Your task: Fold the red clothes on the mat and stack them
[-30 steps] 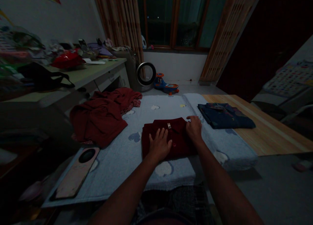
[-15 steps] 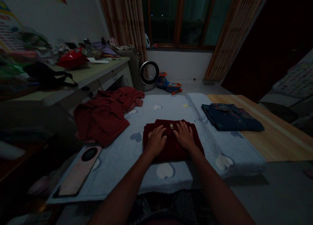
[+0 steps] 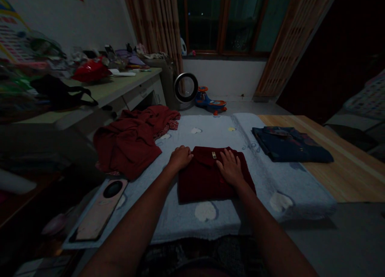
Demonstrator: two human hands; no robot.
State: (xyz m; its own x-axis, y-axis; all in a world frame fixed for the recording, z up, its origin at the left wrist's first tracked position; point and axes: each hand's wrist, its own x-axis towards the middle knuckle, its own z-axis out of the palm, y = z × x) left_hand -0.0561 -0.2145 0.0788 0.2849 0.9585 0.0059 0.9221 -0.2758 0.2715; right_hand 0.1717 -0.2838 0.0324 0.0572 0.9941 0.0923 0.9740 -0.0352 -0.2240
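Dark red folded garment (image 3: 207,182), lying square at the middle of a pale blue heart-printed blanket (image 3: 180,221) spread over a wooden tabletop (image 3: 337,168); small label (image 3: 213,154) showing at its far edge.

Left hand (image 3: 180,157) at the far left corner of the garment, fingers curled in and narrow; cannot tell whether cloth is actually pinched. Right hand (image 3: 231,168) flat on the far right part, fingers spread wide, pressing down, holding nothing.

Step in hand, as judged: squaring and smoothing of a finished fold, the left corner being tidied while the right palm pins the bundle.

Next move, as judged: calls for steady pressure from the right palm, so that a tug at the corner does not drag the layers askew, and for support under both edges if the bundle is to be lifted.

Surroundings: navy folded garment (image 3: 291,145) to the right, well apart; loose red heap of clothes (image 3: 129,142) to the left; pink phone-like slab (image 3: 99,213) near the left front edge of the blanket.

Against half a second ago: both palms then flat, side by side on the garment; left hand since shifted out to the corner and closed, right hand much where it was.
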